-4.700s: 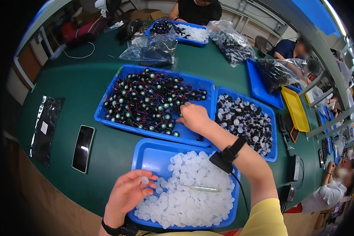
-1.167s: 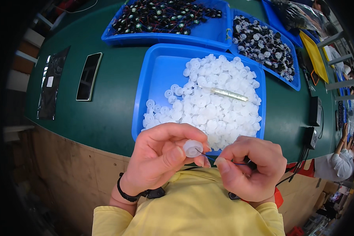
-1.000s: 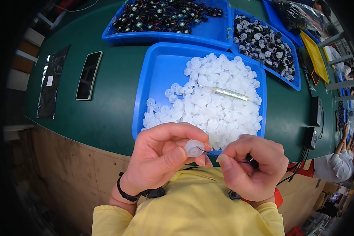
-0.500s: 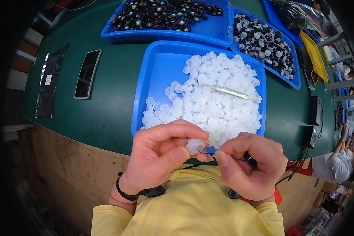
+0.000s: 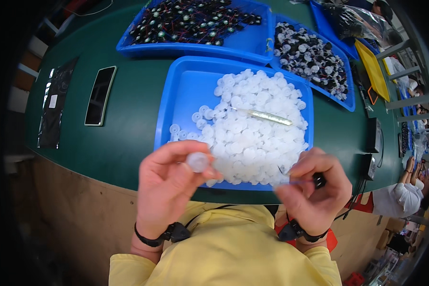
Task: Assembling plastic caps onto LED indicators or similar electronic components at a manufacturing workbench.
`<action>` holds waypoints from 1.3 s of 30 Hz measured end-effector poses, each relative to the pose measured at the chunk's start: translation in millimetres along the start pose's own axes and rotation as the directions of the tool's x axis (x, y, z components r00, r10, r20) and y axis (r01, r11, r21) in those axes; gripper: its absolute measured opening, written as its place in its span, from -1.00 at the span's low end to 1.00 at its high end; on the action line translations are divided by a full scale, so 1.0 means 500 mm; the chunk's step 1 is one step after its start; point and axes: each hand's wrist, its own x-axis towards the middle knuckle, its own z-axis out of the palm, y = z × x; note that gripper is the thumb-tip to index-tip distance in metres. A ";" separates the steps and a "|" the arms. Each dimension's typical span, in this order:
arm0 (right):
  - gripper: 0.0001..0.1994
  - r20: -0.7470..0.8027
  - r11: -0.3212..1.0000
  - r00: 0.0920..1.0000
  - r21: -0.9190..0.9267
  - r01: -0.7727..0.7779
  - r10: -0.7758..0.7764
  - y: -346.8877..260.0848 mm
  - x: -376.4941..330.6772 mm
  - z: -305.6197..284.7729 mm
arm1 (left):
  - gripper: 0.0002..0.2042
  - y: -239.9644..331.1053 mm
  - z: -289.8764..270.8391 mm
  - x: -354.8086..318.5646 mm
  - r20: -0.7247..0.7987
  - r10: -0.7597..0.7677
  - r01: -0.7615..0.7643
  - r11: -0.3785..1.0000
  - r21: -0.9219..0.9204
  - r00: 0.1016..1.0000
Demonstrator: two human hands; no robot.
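Between the thumb and fingers of my left hand is a translucent white plastic cap, held above the tray's near left edge. To the right, my right hand pinches thin wires, blurred by motion, that belong to a small black round component tucked against my curled fingers. The cap and the wires are well apart. Just beyond both hands, a blue tray bears a heap of similar white caps. A slim pale pen-like tool lies across that heap.
Behind stand a blue tray of black wired components and another blue tray of black-and-white pieces. A phone and black plastic bag lie left on the green table. Black boxes with cables sit right. A person works far right.
My hands have drawn apart, the left leftward with the cap, the right slightly rightward with the wired component. The wires, which reached the cap's opening before, are now away from it.
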 end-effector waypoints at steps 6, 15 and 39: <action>-0.83 0.079 0.845 0.992 -0.519 0.125 -0.099 0.099 0.062 -0.052 | -0.71 0.000 -0.059 0.005 -0.070 0.053 -0.054 0.998 -0.021 0.996; -0.88 0.554 0.591 0.832 -0.666 0.455 -0.017 0.172 0.138 -0.023 | -0.73 -0.002 -0.063 0.004 -0.066 0.001 -0.001 1.000 -0.006 0.998; -0.81 0.511 0.884 0.812 -0.190 0.427 -0.282 -0.033 0.028 -0.015 | -0.57 0.022 0.007 -0.016 0.252 -0.035 0.070 0.989 -0.130 0.967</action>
